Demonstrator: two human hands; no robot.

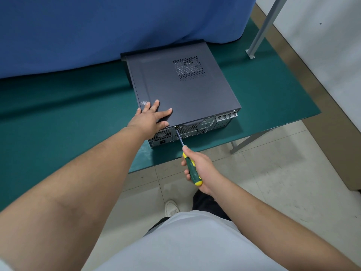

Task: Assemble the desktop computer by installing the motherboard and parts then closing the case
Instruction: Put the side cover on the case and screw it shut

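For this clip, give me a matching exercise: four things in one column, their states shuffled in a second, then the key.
Column one:
1. left hand
2. right hand
3. screwdriver
4. side panel

Column two:
A. closed over the case, lying on top
B. wraps the green and yellow handle
C. flat, fingers spread, pressing on the panel
D. tip at the case's rear edge

Pairs: 1-C, 2-B, 3-D, 4-A

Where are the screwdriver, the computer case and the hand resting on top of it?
screwdriver (pixel 192 170): head view, on the green and yellow handle.
computer case (pixel 175 92): head view, on the flat grey top panel.
left hand (pixel 151 117): head view, on the back of the hand.
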